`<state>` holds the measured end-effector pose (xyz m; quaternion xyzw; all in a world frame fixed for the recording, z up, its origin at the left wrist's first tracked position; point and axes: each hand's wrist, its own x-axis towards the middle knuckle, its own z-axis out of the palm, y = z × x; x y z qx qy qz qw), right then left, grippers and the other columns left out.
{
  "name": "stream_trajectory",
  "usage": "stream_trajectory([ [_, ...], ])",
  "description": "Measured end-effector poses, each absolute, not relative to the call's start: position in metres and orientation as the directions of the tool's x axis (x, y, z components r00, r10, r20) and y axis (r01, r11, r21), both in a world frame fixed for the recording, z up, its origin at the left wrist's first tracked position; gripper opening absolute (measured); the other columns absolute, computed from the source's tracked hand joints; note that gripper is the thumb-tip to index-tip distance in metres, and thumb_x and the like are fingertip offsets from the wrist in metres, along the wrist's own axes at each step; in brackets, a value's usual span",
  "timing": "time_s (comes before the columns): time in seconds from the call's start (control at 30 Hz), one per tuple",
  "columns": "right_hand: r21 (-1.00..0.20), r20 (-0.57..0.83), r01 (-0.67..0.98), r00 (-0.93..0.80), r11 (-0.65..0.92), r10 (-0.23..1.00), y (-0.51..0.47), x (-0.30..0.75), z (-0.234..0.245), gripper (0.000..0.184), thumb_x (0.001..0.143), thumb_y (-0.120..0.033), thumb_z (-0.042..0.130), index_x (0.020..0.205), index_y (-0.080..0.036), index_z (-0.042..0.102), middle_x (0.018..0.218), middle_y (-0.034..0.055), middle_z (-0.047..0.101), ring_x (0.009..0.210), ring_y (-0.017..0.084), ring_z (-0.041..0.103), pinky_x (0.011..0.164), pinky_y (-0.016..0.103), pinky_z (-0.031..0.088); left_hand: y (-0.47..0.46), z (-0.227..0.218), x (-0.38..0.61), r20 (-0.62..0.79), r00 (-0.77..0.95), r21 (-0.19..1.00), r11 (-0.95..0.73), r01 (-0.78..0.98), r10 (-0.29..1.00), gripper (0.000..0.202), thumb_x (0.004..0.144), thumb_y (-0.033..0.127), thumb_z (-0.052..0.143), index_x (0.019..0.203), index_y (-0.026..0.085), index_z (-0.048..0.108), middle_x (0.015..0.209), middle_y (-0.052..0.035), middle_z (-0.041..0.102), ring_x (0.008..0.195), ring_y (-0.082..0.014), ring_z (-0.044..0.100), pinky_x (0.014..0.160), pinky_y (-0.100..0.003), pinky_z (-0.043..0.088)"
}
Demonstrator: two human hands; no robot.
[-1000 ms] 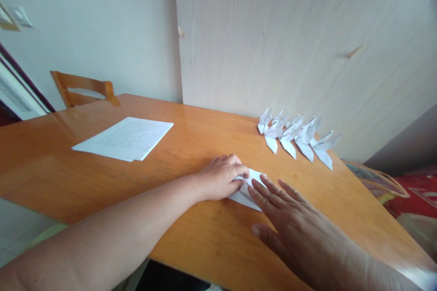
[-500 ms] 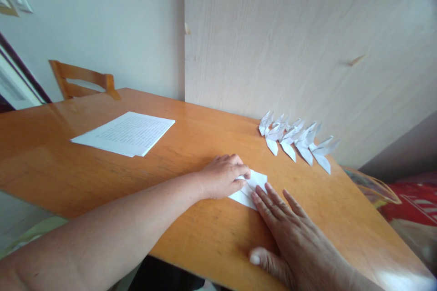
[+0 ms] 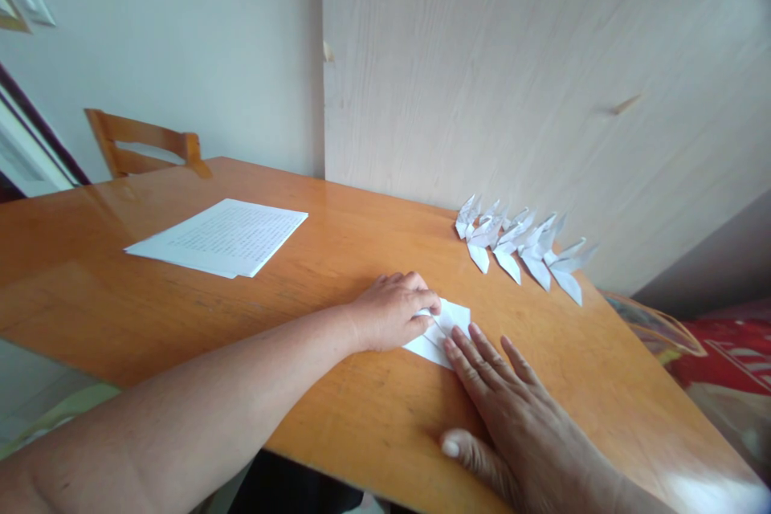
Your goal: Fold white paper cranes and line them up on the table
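Note:
A small folded white paper lies on the orange wooden table. My left hand rests on the paper's left part with its fingers curled and pressing down. My right hand lies flat on the table, fingers stretched out, with the fingertips on the paper's near right edge. Part of the paper is hidden under both hands.
A row of several finished white paper cranes stands at the back right by a pale wooden panel. A stack of printed sheets lies at the left. A wooden chair stands behind the table. Red fabric shows at the right.
My right hand has slid back toward me along the paper, from covering more of it to touching its near edge. The left hand has stayed in place.

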<state>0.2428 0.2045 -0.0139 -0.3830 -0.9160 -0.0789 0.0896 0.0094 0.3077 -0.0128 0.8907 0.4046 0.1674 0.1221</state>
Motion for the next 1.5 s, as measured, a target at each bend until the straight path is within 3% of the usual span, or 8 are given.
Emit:
stream_trajectory([
  [0.33, 0.207, 0.255, 0.683, -0.729, 0.701, 0.635, 0.199, 0.251, -0.007, 0.083, 0.091, -0.057, 0.056, 0.156, -0.014, 0.027, 0.151, 0.0144, 0.043, 0.140, 0.036, 0.039, 0.114, 0.060, 0.032, 0.311, -0.016, 0.008, 0.226, 0.635, 0.355, -0.669, 0.653, 0.739, 0.022, 0.093, 0.033, 0.054, 0.111, 0.030, 0.066, 0.114, -0.0038, 0.058, 0.107, -0.0232, 0.056, 0.097, -0.040, 0.043],
  [0.5, 0.237, 0.232, 0.668, -0.744, 0.706, 0.626, 0.194, 0.260, 0.000, 0.070, 0.090, -0.054, 0.057, 0.149, -0.017, 0.045, 0.148, 0.0122, 0.048, 0.138, 0.036, 0.043, 0.112, 0.061, 0.037, 0.312, -0.017, 0.008, 0.222, 0.640, 0.351, -0.672, 0.652, 0.736, 0.022, 0.092, 0.033, 0.055, 0.111, 0.030, 0.066, 0.115, -0.0040, 0.058, 0.107, -0.0236, 0.056, 0.096, -0.040, 0.043],
  [0.63, 0.222, 0.237, 0.698, -0.716, 0.681, 0.657, 0.196, 0.268, 0.004, 0.056, 0.092, -0.049, 0.056, 0.139, -0.019, 0.056, 0.148, 0.0111, 0.049, 0.134, 0.036, 0.049, 0.107, 0.063, 0.043, 0.312, -0.017, 0.009, 0.225, 0.631, 0.347, -0.666, 0.660, 0.743, 0.022, 0.092, 0.034, 0.055, 0.111, 0.030, 0.066, 0.114, -0.0039, 0.058, 0.107, -0.0238, 0.056, 0.097, -0.041, 0.042],
  [0.77, 0.136, 0.255, 0.779, -0.624, 0.611, 0.739, 0.205, 0.267, 0.000, 0.042, 0.098, -0.032, 0.049, 0.136, -0.019, 0.060, 0.143, 0.0102, 0.056, 0.129, 0.030, 0.055, 0.104, 0.054, 0.050, 0.311, -0.017, 0.009, 0.225, 0.635, 0.332, -0.670, 0.664, 0.739, 0.022, 0.092, 0.033, 0.055, 0.111, 0.030, 0.066, 0.114, -0.0039, 0.058, 0.108, -0.0239, 0.056, 0.096, -0.040, 0.042],
  [0.93, 0.051, 0.169, 0.727, -0.682, 0.684, 0.712, 0.212, 0.243, 0.003, 0.047, 0.100, -0.030, 0.044, 0.145, -0.015, 0.049, 0.149, 0.0103, 0.048, 0.136, 0.026, 0.047, 0.111, 0.047, 0.045, 0.310, -0.017, 0.009, 0.230, 0.635, 0.327, -0.673, 0.663, 0.737, 0.022, 0.093, 0.032, 0.054, 0.112, 0.031, 0.065, 0.116, -0.0037, 0.058, 0.109, -0.0237, 0.055, 0.096, -0.040, 0.042],
  [1.07, 0.017, 0.108, 0.728, -0.683, 0.685, 0.723, 0.212, 0.227, 0.007, 0.052, 0.102, -0.035, 0.041, 0.147, -0.010, 0.044, 0.151, 0.0130, 0.043, 0.139, 0.027, 0.043, 0.113, 0.048, 0.041, 0.310, -0.016, 0.008, 0.230, 0.635, 0.338, -0.672, 0.659, 0.738, 0.022, 0.093, 0.032, 0.055, 0.111, 0.031, 0.066, 0.115, -0.0036, 0.058, 0.109, -0.0239, 0.056, 0.098, -0.040, 0.042],
  [1.23, -0.035, 0.071, 0.758, -0.649, 0.652, 0.758, 0.210, 0.224, 0.005, 0.056, 0.100, -0.042, 0.044, 0.148, -0.013, 0.044, 0.152, 0.0124, 0.040, 0.141, 0.028, 0.039, 0.117, 0.049, 0.033, 0.312, -0.018, 0.008, 0.235, 0.638, 0.346, -0.676, 0.650, 0.733, 0.022, 0.092, 0.031, 0.055, 0.111, 0.030, 0.066, 0.115, -0.0037, 0.058, 0.108, -0.0240, 0.056, 0.097, -0.040, 0.041],
  [1.5, -0.025, 0.112, 0.755, -0.649, 0.655, 0.752, 0.206, 0.227, 0.000, 0.066, 0.097, -0.048, 0.047, 0.149, -0.009, 0.041, 0.151, 0.0170, 0.041, 0.138, 0.030, 0.043, 0.111, 0.047, 0.042, 0.313, -0.020, 0.008, 0.240, 0.637, 0.345, -0.678, 0.649, 0.732, 0.022, 0.092, 0.033, 0.055, 0.111, 0.030, 0.066, 0.114, -0.0041, 0.058, 0.107, -0.0241, 0.056, 0.096, -0.040, 0.042],
])
